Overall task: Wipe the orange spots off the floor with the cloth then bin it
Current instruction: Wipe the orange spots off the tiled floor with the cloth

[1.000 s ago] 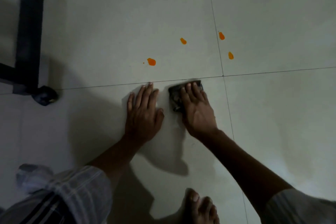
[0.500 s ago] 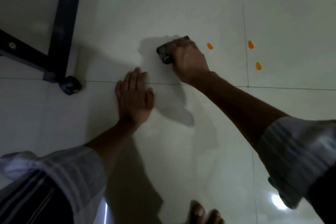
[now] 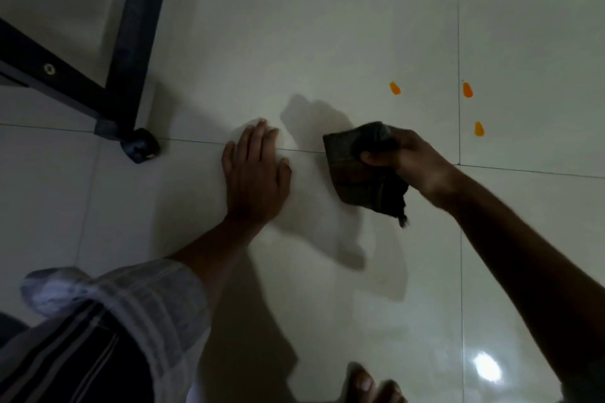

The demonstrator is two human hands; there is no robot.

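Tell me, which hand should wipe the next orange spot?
The right hand: it already holds the cloth and is nearer the orange spots. The left hand lies flat on the floor.

A dark, crumpled fabric cloth [image 3: 363, 170] hung pinched in the right hand [image 3: 409, 160], above the pale tiled floor [image 3: 327, 26]. Three small orange spots [image 3: 395, 88] lay beyond it, unwiped.

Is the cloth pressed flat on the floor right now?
No. The right hand holds the cloth bunched and lifted, its frayed corner hanging free and its shadow cast apart on the floor.
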